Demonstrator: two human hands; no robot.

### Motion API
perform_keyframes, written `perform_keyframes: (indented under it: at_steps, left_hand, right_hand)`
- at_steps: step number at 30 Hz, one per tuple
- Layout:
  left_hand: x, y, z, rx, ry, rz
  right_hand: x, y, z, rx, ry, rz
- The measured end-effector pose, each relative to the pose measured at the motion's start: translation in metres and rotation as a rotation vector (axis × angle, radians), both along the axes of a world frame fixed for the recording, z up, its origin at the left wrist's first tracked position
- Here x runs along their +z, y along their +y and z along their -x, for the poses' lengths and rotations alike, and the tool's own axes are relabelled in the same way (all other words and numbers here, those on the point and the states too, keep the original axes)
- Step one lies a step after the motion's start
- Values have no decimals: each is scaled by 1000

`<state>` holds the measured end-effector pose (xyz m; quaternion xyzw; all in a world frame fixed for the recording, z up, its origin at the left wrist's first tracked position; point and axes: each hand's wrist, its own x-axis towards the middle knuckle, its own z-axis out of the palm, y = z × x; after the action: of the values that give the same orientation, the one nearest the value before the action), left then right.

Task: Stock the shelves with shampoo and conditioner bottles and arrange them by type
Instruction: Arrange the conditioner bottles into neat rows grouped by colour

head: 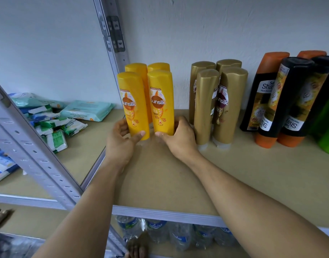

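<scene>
Left fingers: my left hand (122,136) is wrapped around the base of the front-left yellow bottle (134,107), thumb across its front and fingers curled behind, so I can steer it without tipping it.
Right fingers: my right hand (178,136) grips the base of the front-right yellow bottle (162,101) the same way, thumb on the front and fingers round the far side.
Why low: holding near the foot keeps both bottles upright, and the labels face me.
Yellow group: two more yellow bottles (141,69) stand just behind, touching the front pair; I judge I am squaring the four into one tight block.
Position: the block stands on the shelf board (253,174), near the wall and just beside the metal upright (113,34).
Neighbours: gold bottles (216,101) stand apart to the right as their own cluster, then black bottles with orange caps (283,101) stand inverted on their caps, with a green bottle (327,131) at the edge.
Sorting: each colour stands together, so arranging by type looks well along.
Left bay: wipe packets (85,110) lie on the next shelf.
Below: water bottles (160,233) sit underneath.
</scene>
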<state>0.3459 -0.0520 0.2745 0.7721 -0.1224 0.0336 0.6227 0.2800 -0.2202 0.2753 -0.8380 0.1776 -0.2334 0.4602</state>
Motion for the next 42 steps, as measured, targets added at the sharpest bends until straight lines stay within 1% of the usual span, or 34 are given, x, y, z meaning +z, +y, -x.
perform_keyframes:
  at_steps: [4, 7, 19, 30, 36, 42]
  left_hand:
    - [0, -13, 6, 139, -90, -45]
    - [1, -16, 5, 172, -87, -54]
    - [1, -18, 2, 154, -61, -32]
    - [-3, -20, -2, 194, -63, -81]
    - [-4, -21, -3, 195, -90, -92]
    - [-5, -20, -3, 176, -69, -98]
  right_hand:
    - [-3, 0, -3, 3, -31, 10]
    - [-4, -1, -3, 16, -44, 4]
    - [-4, -1, -5, 16, -27, 58]
    - [-2, 0, -6, 51, -22, 24]
    - [-4, 0, -7, 61, -26, 46]
    - [-3, 0, -5, 52, -15, 83]
